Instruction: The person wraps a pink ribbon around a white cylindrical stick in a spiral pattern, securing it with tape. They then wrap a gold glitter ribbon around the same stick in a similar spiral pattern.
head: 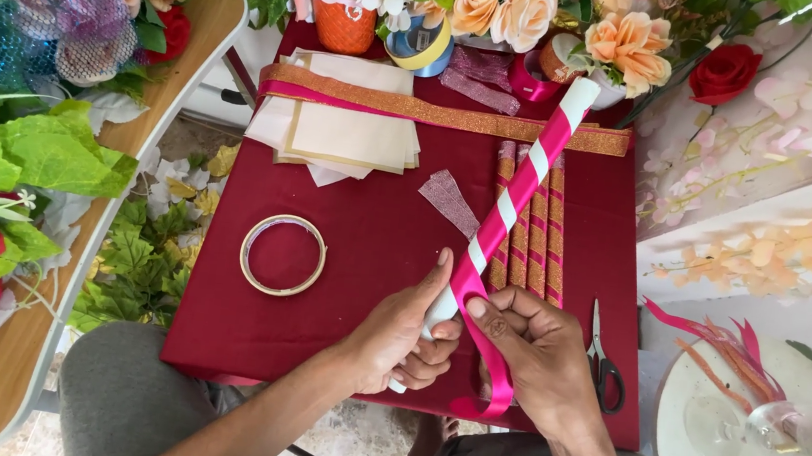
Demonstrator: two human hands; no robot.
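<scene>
Beside the grip, rightward: glitter sticks (531,233) under the white tube (515,199); scissors (604,357) near the red cloth (363,254) edge. Left hand (400,333) closed round the tube's lower end; right hand (534,347) pinched pink ribbon (502,223) against it. Leftward: tape ring (283,254), open cloth between. Beyond: paper sheets (340,136), flower pots (347,26)

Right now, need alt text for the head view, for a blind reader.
Two hands wrap pink ribbon around a white tube: left hand grips the tube, right hand guides the ribbon. They work over a red cloth holding a tape ring, scissors, and glitter strips.
</scene>
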